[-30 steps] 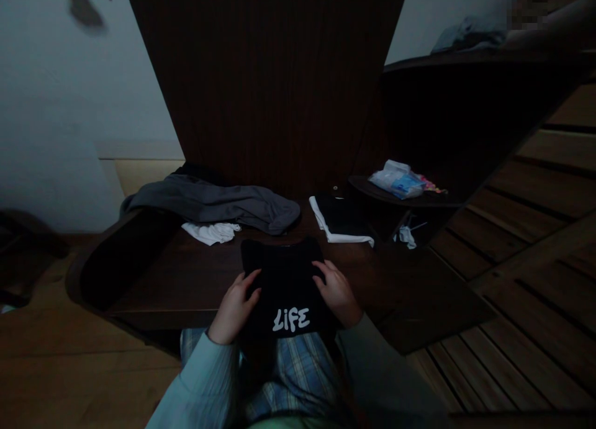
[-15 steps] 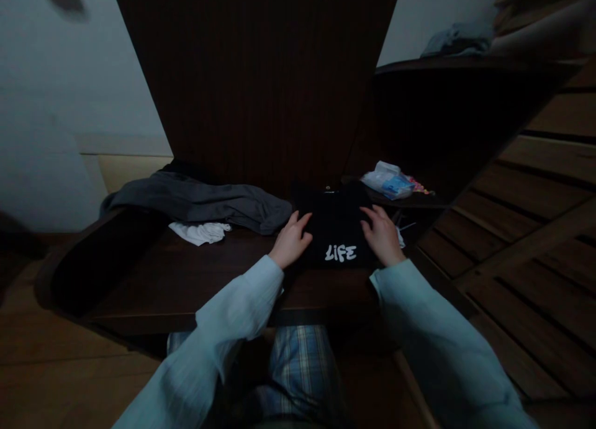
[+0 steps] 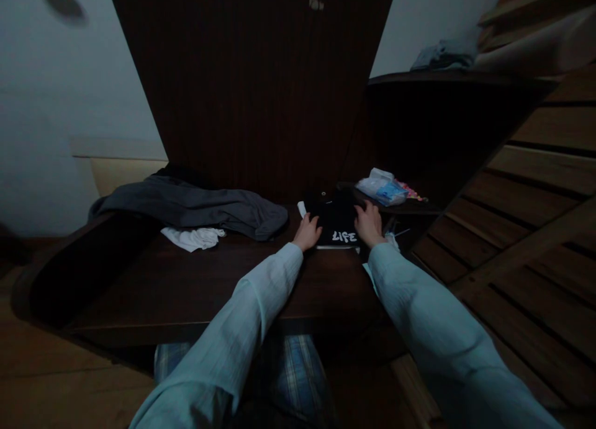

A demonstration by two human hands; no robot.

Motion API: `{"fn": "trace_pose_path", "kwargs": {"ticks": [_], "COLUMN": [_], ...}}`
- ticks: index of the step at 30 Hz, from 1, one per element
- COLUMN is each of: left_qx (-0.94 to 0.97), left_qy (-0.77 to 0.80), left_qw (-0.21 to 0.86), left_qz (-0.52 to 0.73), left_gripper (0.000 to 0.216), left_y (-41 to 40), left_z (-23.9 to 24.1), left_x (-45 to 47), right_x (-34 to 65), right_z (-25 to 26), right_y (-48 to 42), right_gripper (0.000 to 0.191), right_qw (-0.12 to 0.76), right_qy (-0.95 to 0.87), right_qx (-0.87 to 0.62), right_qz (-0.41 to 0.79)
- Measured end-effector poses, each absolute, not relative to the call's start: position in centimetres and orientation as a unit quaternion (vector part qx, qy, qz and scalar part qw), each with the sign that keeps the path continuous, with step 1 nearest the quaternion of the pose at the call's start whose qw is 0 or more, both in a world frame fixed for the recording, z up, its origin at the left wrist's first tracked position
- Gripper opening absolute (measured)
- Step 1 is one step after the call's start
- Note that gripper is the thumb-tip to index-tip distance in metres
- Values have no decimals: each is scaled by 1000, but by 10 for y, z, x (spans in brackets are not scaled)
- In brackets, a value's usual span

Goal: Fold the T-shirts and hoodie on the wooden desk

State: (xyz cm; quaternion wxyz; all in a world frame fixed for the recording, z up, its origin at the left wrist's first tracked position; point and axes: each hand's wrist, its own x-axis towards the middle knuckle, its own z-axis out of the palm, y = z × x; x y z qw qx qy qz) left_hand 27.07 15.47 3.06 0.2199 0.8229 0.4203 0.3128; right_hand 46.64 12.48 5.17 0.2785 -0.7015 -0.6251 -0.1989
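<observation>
A folded black garment (image 3: 336,219) with white lettering lies toward the back of the dark wooden bench. My left hand (image 3: 308,231) grips its left edge, thumb and fingers closed on the cloth. On the opposite edge, my right hand (image 3: 369,223) holds it the same way. White edges show beneath the garment at its left corner and along its front; what they belong to I cannot make out. To the left of my left hand lies a dark grey garment (image 3: 209,207), loosely spread, with a crumpled white cloth (image 3: 194,238) in front of it.
A plastic packet (image 3: 382,188) rests on a low shelf behind my right hand. Folded cloth (image 3: 444,54) sits on the higher shelf at right. The wooden bench (image 3: 186,292) has a raised curved side at left. Wooden slats (image 3: 526,212) stand at right.
Both hands have moved the black garment farther back on the bench. White edges now show under it. The view has shifted slightly.
</observation>
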Motion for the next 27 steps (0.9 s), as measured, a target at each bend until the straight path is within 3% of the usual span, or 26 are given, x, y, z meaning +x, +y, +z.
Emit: {"fn": "trace_pose_path", "kwargs": {"ticks": [4, 9, 13, 17, 21, 24, 27], "left_qx": [811, 831, 829, 779, 754, 736, 631], "left_qy": [429, 370, 376, 478, 527, 516, 527], "left_qw": [231, 166, 90, 35, 60, 103, 195], "left_qz": [324, 381, 404, 405, 388, 427, 536], "left_gripper": [42, 37, 30, 36, 18, 4, 4], "left_y": [149, 141, 144, 156, 163, 162, 164], "left_z": [7, 5, 10, 10, 9, 9, 10], "left_x": [261, 234, 192, 138, 110, 110, 116], "right_x": [444, 423, 411, 389, 352, 322, 296], "right_z": [35, 17, 11, 14, 15, 10, 4], "right_y": [136, 144, 132, 114, 105, 108, 116], "right_gripper": [33, 30, 35, 39, 31, 27, 28], "right_qw": [278, 286, 391, 507, 550, 565, 589], "right_qy": [-655, -635, -542, -502, -573, -613, -591], "right_qx": [-683, -716, -738, -686, -592, -551, -544], "right_qz": [-166, -53, -91, -144, -135, -40, 86]}}
